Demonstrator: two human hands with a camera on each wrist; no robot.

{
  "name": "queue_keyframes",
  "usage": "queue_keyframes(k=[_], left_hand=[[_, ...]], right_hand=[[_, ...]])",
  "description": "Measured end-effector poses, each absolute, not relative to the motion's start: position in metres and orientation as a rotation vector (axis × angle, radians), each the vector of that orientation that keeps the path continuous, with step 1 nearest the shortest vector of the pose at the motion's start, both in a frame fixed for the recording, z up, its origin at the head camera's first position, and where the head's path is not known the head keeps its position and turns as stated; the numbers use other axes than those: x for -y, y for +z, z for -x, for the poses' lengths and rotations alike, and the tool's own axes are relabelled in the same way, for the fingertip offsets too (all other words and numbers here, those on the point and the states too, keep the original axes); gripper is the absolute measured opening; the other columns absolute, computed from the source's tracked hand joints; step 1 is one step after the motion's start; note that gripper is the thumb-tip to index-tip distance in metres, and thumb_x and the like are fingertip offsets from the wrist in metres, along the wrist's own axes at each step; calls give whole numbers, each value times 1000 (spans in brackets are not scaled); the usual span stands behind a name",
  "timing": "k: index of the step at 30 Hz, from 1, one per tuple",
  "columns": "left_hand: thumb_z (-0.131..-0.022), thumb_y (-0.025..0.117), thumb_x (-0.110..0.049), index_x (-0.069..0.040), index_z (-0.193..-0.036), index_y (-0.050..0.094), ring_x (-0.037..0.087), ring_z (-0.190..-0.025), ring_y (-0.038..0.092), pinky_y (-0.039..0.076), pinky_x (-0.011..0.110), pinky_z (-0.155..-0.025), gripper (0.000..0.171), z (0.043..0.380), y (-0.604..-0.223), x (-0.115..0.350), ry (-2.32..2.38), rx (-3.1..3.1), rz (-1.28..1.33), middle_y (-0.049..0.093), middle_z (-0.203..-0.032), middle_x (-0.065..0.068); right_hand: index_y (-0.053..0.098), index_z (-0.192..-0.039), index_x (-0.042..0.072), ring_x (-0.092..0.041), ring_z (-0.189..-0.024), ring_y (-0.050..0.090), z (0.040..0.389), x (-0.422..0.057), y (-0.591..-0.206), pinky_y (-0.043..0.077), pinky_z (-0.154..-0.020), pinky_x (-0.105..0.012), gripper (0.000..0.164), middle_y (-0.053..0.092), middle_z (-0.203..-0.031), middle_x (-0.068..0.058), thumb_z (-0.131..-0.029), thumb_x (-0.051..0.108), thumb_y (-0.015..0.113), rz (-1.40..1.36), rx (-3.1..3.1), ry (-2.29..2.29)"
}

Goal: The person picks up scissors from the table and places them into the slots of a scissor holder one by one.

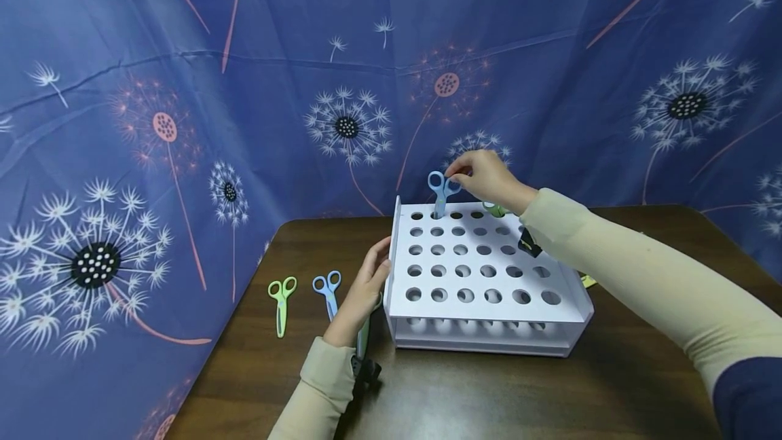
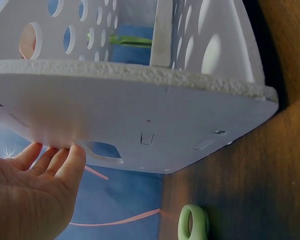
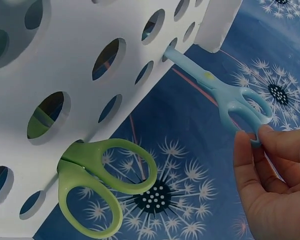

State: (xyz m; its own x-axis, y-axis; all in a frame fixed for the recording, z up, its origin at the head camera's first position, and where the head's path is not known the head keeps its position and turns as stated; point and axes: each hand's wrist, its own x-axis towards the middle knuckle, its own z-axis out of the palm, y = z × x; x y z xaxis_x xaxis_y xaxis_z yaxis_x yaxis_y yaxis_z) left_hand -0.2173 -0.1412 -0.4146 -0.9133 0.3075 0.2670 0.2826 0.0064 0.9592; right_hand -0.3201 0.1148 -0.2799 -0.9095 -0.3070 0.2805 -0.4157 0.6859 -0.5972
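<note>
Pinching blue scissors (image 1: 442, 197) in right hand (image 1: 487, 175) near frame centre, dipped into rack (image 1: 470, 312); touching it with straightish left hand (image 1: 366, 284). Probably mid-slotting, needs lowering then letting go imo.

Indoor tabletop spot, screened by cloth; home, office or studio can't be told, since the room past the cloth is hidden. Landmark: the white rack (image 1: 489, 313), its top full of round holes. Under it, dark brown wood-grain worktop (image 1: 489, 392), rounded far corners, shiny patch of light in front of the rack. Behind the rack and off to its left, blue fabric backdrop (image 1: 275, 19), white and pink dandelion print, visible folds, one long crease. Blue scissors (image 1: 440, 201) upright in the rack's far row: ordinary desk or craft stationery.
</note>
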Motion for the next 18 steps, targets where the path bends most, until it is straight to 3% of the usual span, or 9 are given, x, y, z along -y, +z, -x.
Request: queue_keyframes(k=[9,18], left_hand=[[-106,35,-14,-1,-150,23,36,-141,29,28,47,-112,48,217,-414,141,2102,-2235,-639,30,-152,23],[-105,37,-21,-2,-150,25,33,-139,33,32,41,-111,50,217,-417,141,2066,-2299,-719,32,-150,23]], right_hand=[[73,-104,3,-26,-89,62,323,-112,-281,46,-87,-43,18,68,-106,-16,-93,3,59,-603,2735,1016],[72,-106,3,-25,-90,60,321,-111,-284,49,-78,-38,20,67,-107,-15,-93,2,57,-597,2756,1022]])
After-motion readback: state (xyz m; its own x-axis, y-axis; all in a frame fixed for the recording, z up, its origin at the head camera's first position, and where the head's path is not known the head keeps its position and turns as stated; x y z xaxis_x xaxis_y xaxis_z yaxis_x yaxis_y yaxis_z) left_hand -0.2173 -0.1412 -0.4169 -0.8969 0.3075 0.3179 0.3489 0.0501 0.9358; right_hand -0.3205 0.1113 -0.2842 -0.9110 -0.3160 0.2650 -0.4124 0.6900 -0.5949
